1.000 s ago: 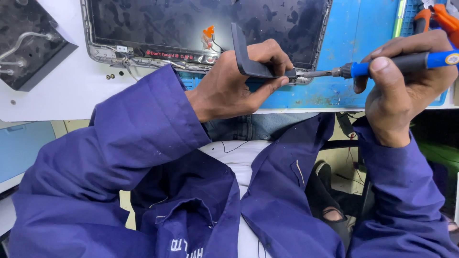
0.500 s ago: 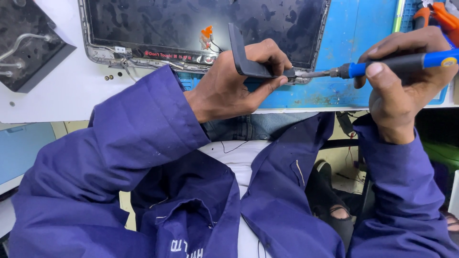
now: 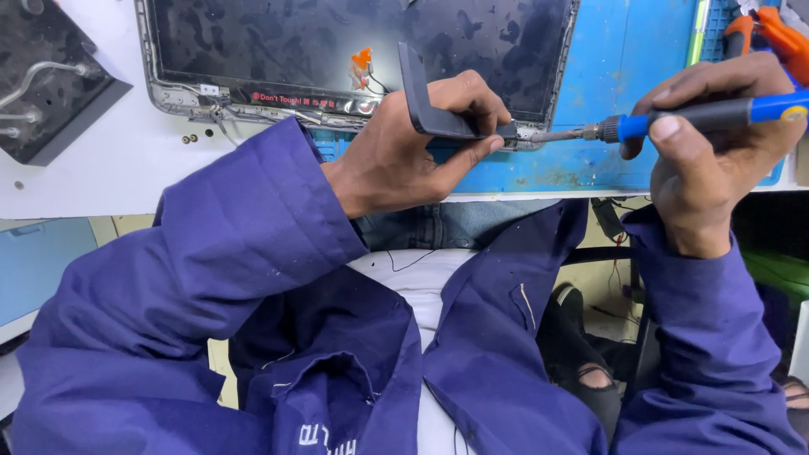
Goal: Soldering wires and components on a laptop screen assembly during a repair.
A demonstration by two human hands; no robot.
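Observation:
My left hand (image 3: 421,147) grips a dark L-shaped hinge bracket (image 3: 425,105) at the lower right corner of a laptop screen assembly (image 3: 354,50), which lies on the bench. My right hand (image 3: 716,152) holds a screwdriver with a blue and black handle (image 3: 716,114) level. Its metal tip (image 3: 552,135) touches the end of the bracket by my left thumb. A small orange tab (image 3: 361,61) with thin wires sits on the dark panel just left of the bracket.
A blue work mat (image 3: 624,76) lies under the panel's right side. A dark laptop part with metal pipes (image 3: 46,84) rests at the far left on the white bench (image 3: 93,181). Small screws (image 3: 190,138) lie near the panel's corner. Orange-handled pliers (image 3: 771,34) are at top right.

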